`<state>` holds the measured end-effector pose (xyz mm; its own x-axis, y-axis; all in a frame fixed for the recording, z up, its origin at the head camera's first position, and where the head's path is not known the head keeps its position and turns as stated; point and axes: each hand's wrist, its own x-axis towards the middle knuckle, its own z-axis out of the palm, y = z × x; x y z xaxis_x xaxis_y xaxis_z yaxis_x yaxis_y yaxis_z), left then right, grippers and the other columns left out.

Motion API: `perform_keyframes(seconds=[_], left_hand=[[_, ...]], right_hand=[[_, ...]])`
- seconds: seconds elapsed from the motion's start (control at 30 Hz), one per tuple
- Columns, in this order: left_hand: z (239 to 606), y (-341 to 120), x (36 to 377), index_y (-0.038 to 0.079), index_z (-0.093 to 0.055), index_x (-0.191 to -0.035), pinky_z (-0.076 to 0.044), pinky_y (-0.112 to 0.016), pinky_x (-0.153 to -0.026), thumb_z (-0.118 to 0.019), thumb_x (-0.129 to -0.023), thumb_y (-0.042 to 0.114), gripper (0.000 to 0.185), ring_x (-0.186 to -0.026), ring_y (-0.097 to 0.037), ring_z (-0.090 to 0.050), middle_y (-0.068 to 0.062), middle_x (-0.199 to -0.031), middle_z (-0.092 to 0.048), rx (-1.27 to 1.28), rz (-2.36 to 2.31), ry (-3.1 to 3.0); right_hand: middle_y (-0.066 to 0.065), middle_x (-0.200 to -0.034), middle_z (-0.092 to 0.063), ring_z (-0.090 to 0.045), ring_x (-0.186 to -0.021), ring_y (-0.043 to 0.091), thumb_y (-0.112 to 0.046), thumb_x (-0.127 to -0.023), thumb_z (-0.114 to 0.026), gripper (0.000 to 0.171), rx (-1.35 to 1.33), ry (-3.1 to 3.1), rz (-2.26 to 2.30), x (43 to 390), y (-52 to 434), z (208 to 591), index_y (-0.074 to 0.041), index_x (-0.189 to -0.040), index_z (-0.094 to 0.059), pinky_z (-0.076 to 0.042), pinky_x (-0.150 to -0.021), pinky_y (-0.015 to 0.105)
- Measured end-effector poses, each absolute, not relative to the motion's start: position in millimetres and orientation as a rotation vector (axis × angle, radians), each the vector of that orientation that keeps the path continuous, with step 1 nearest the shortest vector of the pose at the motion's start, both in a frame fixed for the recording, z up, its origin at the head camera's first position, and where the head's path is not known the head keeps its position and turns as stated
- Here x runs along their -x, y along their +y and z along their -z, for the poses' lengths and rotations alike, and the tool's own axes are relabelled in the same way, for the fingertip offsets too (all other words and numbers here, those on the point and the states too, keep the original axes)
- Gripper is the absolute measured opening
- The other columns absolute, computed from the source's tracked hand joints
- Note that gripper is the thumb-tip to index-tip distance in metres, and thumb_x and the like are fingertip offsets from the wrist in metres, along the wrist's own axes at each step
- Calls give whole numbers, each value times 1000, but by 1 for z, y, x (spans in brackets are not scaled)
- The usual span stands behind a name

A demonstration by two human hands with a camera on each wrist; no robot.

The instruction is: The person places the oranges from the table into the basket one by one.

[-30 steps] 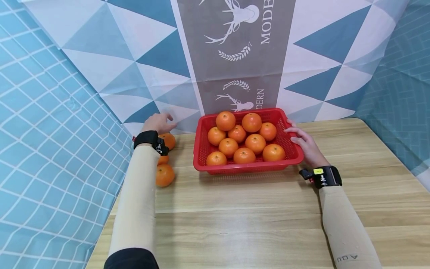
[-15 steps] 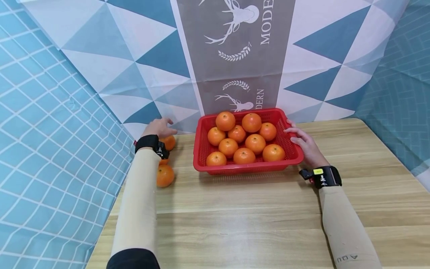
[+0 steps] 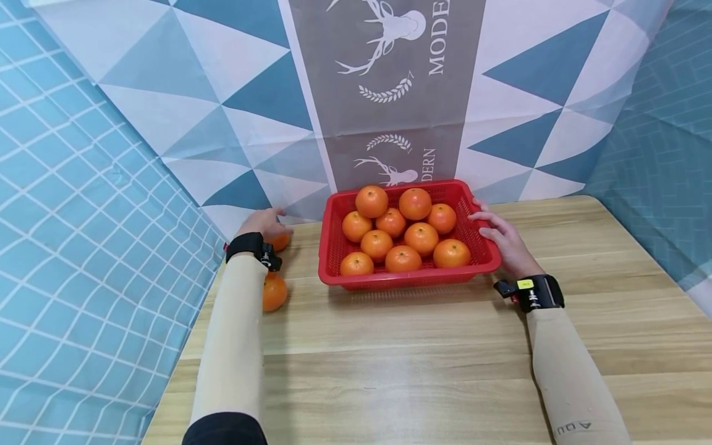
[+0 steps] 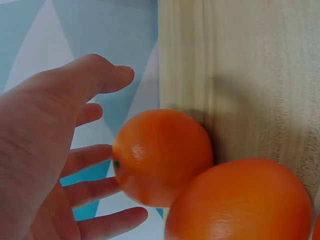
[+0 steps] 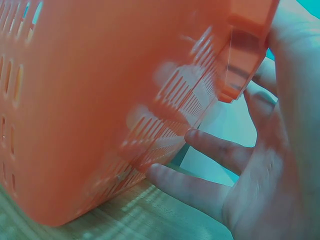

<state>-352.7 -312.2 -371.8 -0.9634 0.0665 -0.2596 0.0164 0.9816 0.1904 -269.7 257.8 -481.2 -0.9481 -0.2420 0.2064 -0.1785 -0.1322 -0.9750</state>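
My left hand (image 3: 261, 224) is at the table's back left, over a loose orange (image 3: 281, 240). In the left wrist view its fingers are spread beside and behind that orange (image 4: 162, 155), and the thumb is apart from it. A second orange (image 4: 240, 205) sits against the first. Another orange (image 3: 274, 293) shows beside the left forearm. My right hand (image 3: 510, 246) holds the right end of a red plastic basket (image 3: 408, 280) containing several oranges. In the right wrist view, two fingers reach along the basket's slotted outer wall (image 5: 100, 100), while the thumb is at the rim.
The wooden table (image 3: 400, 364) extends in front of the basket and to its right. A patterned backdrop (image 3: 389, 111) rises directly behind the table's back edge. A blue gridded sheet (image 3: 83, 247) closes off the left side, near the left forearm.
My left hand has come down and slightly toward me, lower over the back-left orange. The right hand keeps its place on the basket, and the oranges have stayed put.
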Motion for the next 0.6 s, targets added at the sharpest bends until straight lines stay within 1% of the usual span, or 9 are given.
perform_keyframes(seconds=[0.03,0.13,0.23,0.27,0.33,0.37,0.47,0.53,0.6], left_hand=[[372,-311,351,6,-49,-168,-49,-63,-126,-65,-103,43,76,-139,-45,-60,-28,-156,-64,-39,-279,2839],[403,-334,381,10,-55,-163,-54,-61,-119,-69,-99,48,76,-129,-42,-62,-25,-149,-69,-45,-270,2858],[412,-342,390,10,-59,-160,-57,-58,-114,-73,-98,51,76,-124,-42,-61,-27,-147,-69,-78,-254,2868],[413,-342,390,9,-59,-160,-57,-58,-114,-72,-98,50,75,-123,-42,-61,-27,-148,-68,-81,-256,2871],[399,-330,372,6,-58,-160,-56,-58,-115,-71,-100,45,72,-124,-44,-59,-30,-151,-65,-83,-267,2865],[393,-324,364,6,-57,-161,-54,-59,-119,-70,-101,41,71,-126,-45,-58,-30,-154,-64,-71,-279,2856],[383,-315,349,3,-55,-163,-51,-61,-123,-67,-101,32,70,-129,-46,-56,-31,-158,-61,-52,-323,2851],[384,-317,348,3,-58,-160,-53,-59,-119,-68,-99,31,68,-125,-45,-58,-30,-155,-64,-82,-323,2871],[383,-316,346,1,-60,-158,-53,-59,-118,-69,-98,28,67,-124,-45,-58,-30,-154,-65,-104,-322,2885]], right_hand=[[-1,-193,-12,-1,-179,40,-15,-116,-54,37,495,2043,2276,270,258,481,-6,-151,-62,-63,-102,18],[-1,-193,-13,0,-180,37,-15,-116,-54,36,493,2044,2277,270,257,481,-7,-151,-62,-62,-102,17],[-1,-193,-13,0,-180,36,-15,-116,-55,36,486,2041,2279,270,257,480,-8,-150,-63,-62,-103,16],[-1,-193,-13,0,-180,36,-15,-116,-55,36,484,2036,2281,270,257,480,-8,-150,-63,-62,-103,17],[-1,-193,-13,0,-180,37,-15,-116,-55,36,479,2027,2285,270,258,480,-9,-151,-63,-62,-103,17],[-1,-193,-12,0,-180,37,-15,-116,-55,36,479,2023,2286,269,257,479,-9,-151,-63,-62,-103,17],[-1,-193,-11,0,-180,38,-15,-116,-55,36,477,2019,2285,269,257,478,-9,-151,-63,-62,-102,18],[-1,-193,-11,-1,-179,40,-15,-116,-55,37,475,2021,2281,268,257,478,-9,-152,-62,-63,-102,18],[-1,-193,-11,-3,-179,40,-15,-116,-56,38,468,2024,2274,268,257,477,-9,-153,-61,-64,-101,19]])
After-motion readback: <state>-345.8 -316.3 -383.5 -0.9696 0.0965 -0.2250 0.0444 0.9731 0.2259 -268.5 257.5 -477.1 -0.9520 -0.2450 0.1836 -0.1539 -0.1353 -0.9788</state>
